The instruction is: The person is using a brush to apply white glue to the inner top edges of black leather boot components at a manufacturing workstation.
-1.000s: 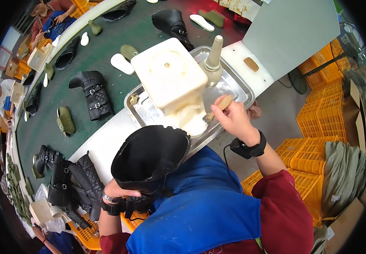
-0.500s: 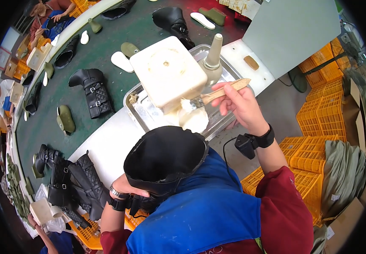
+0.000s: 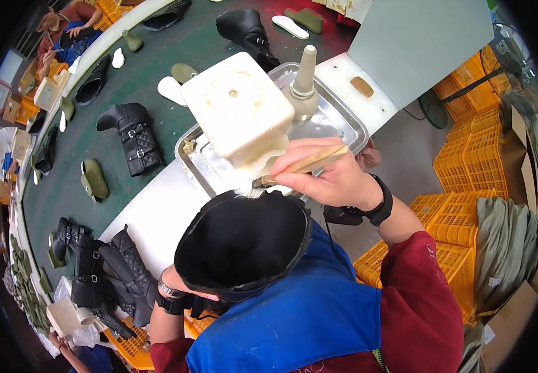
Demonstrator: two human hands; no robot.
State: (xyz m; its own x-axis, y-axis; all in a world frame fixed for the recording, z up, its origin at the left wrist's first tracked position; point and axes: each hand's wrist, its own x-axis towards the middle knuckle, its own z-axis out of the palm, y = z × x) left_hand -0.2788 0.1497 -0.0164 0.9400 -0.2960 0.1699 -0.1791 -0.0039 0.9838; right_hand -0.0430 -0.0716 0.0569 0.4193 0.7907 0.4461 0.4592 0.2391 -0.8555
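Wooden brush across right grip

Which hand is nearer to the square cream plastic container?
Right: the right hand, holding a wooden-handled brush, is just below and right of the container. The left hand is farther down the picture, holding an open black boot.

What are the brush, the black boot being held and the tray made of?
Brush: seemingly bare wood handle, tan and dull; pale bristles, fibre unclear.
Boot: inside dull black, perhaps fabric, as it barely reflects; outer material hard to judge.
Tray: metal, perhaps stainless steel, silvery with bright reflections.
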